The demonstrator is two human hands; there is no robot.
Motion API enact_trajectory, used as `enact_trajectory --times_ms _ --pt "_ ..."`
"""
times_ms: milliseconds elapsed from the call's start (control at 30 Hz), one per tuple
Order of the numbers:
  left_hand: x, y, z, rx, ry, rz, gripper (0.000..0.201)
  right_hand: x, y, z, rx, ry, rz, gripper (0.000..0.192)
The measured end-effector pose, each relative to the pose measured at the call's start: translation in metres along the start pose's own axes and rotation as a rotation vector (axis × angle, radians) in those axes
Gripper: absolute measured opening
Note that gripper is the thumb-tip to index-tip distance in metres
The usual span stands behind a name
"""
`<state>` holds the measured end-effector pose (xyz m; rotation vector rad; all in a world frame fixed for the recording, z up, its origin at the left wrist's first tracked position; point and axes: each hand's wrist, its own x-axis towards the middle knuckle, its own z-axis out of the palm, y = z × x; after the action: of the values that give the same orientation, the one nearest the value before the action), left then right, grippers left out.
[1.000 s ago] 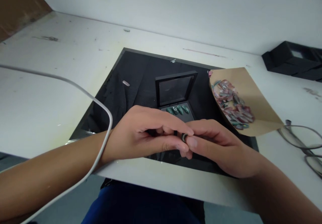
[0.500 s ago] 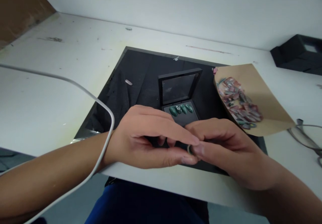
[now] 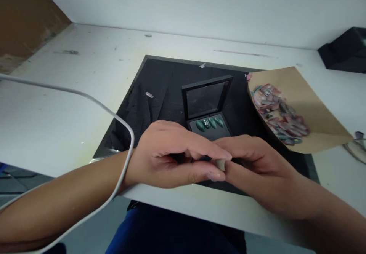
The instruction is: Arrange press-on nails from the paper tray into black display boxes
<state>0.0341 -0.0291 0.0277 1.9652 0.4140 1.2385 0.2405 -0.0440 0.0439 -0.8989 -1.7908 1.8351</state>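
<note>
My left hand (image 3: 168, 153) pinches a small, pale, curved press-on nail (image 3: 220, 165) between thumb and index finger. My right hand (image 3: 265, 176) meets it from the other side, its fingers closed at the same nail; their tips are partly hidden. Just beyond my hands, an open black case (image 3: 212, 135) stands with its windowed lid raised. Several dark green press-on nails (image 3: 219, 122) lie in a row inside it, one of them with silvery decoration. My knuckles cover the case's near edge.
A brown paper tray (image 3: 317, 132) full of loose nails sits right of the case on a black mat (image 3: 168, 75). One pale nail (image 3: 149, 95) lies on the mat at left. A white cable (image 3: 85, 94) crosses my left wrist. Glasses (image 3: 354, 147) and a black box (image 3: 344, 52) are far right.
The pale nail between my fingertips has turned and shows more of its surface. My hands stay together in nearly the same place; the view has shifted slightly.
</note>
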Motion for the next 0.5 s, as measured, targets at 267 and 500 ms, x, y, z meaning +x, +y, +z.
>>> enact_trajectory --times_ms 267,500 --pt "-0.0022 0.0008 -0.0028 -0.014 -0.017 -0.018 0.021 -0.0043 -0.0028 -0.0014 0.016 0.002 -0.078 0.028" --pt "0.0002 0.0012 -0.0029 0.021 -0.036 -0.015 0.02 -0.0018 -0.0029 -0.0031 0.012 0.009 -0.109 0.028"
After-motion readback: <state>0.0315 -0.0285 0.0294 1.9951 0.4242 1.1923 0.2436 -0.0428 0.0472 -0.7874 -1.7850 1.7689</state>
